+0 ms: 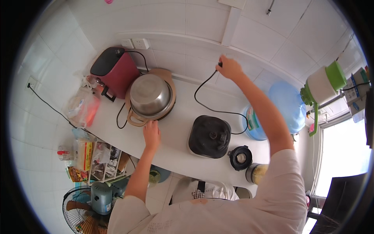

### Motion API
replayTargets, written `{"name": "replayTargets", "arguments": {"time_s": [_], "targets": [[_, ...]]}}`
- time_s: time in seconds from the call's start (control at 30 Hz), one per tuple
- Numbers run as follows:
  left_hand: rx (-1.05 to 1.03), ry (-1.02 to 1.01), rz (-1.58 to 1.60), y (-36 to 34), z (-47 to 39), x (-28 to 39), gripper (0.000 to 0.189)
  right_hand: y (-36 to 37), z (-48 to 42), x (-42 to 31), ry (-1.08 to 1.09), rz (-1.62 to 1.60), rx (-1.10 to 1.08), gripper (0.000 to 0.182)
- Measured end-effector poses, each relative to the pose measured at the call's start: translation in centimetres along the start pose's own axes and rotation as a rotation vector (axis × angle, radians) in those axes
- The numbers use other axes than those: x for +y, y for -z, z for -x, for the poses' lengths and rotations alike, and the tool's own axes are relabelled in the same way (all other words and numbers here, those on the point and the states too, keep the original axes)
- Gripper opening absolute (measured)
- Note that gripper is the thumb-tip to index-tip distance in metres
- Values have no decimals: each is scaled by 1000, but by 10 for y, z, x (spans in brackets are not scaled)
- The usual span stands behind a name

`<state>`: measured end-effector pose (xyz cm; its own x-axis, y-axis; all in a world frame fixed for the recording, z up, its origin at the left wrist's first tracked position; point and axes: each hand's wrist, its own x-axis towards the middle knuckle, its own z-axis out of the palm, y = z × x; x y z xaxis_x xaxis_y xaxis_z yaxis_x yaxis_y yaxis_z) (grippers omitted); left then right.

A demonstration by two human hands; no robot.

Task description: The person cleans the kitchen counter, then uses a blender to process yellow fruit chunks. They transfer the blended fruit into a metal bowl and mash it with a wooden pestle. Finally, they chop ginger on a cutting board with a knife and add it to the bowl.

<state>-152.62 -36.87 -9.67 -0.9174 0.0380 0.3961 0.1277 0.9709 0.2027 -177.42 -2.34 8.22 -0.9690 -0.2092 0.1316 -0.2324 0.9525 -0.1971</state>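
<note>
My right hand [230, 68] is raised near the tiled wall, gripping a black power plug [220, 64]. From it a thin black cord [195, 96] loops down to a square blender base [209, 137] with a black top. My left hand [152, 135] is at the front of a beige pot [173, 84], its fingertips beside the looped handle [136, 119]; whether they touch the pot is unclear. A steel bowl [149, 94] sits upside down on the pot. Right of the base lie a black blade collar [240, 158] and a jar with yellow contents [258, 173].
A dark red appliance [119, 71] and plastic bags [83, 106] occupy the counter's left end. Wall sockets [140, 44] are behind. Large blue water bottles [286, 105] stand at the right, near a green-and-white pump [324, 80]. Below left are a rack [103, 163] and a fan [84, 210].
</note>
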Motion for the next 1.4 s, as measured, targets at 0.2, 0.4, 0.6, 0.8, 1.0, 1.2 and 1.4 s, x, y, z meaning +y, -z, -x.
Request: {"name": "replayTargets", "arguments": {"time_s": [0.2, 0.4, 0.6, 0.8, 1.0, 1.2, 1.4], "targets": [[-39, -63, -261, -45, -35, -31, 15, -113, 78, 86, -598, -732, -147, 55], [-50, -208, -296, -53, -38, -53, 9, -68, 185, 28, -457, -765, 165, 69], [147, -267, -228, -6, -76, -62, 5, -15, 344, 4, -272, -660, 353, 37], [479, -271, -95, 60, -141, -70, 11, -8, 481, 35, -325, -339, 956, 12], [824, 181, 56, 108, -109, -35, 21, -32, 606, 117, -934, -212, 1548, 30], [693, 479, 1044, 148, -37, 38, 37, -91, 650, 150, -1017, -494, 1165, 27], [297, 682, 1359, 209, 56, 128, 50, -115, 664, 126, -798, -906, 1094, 27]]}}
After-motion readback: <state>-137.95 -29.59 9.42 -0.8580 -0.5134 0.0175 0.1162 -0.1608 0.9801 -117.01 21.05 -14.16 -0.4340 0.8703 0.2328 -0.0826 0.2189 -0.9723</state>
